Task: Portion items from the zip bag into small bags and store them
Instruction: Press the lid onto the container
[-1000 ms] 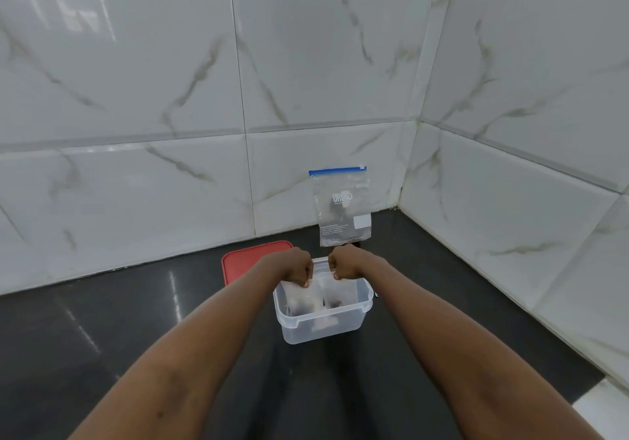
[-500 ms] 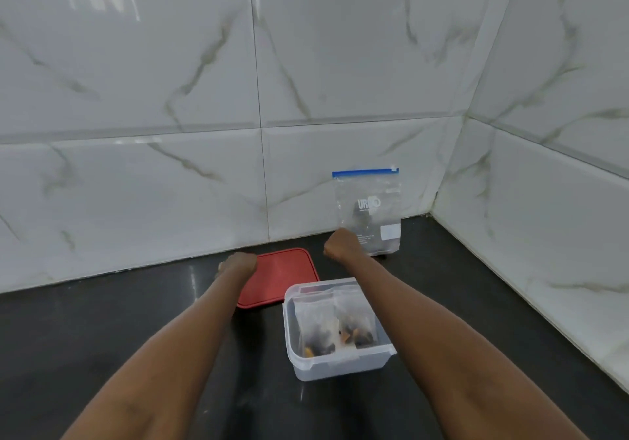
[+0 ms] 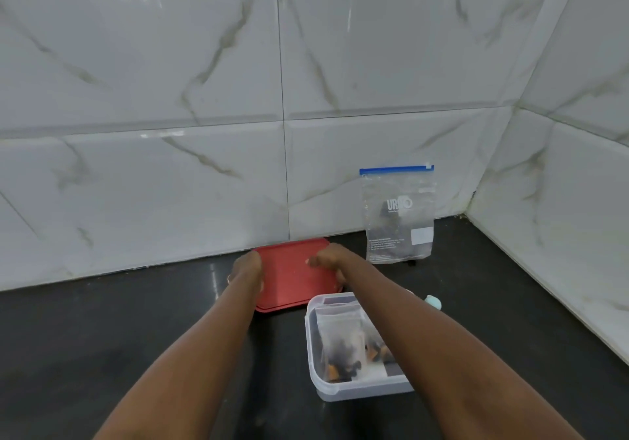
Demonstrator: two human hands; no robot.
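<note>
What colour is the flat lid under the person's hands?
Red; the lid shows best in the head view.

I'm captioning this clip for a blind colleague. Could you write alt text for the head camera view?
A person's left hand and right hand are at the two sides of a red lid lying on a dark counter. Nearer and to the right, an open clear container holds small filled bags; a blue-topped zip bag leans on the tiled wall behind.

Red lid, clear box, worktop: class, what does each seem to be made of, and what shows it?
Red lid: likely plastic, matte, even colour with raised rim. Clear box: translucent plastic; small bags show through its wall. Worktop: dark polished stone, perhaps; it mirrors light.
</note>
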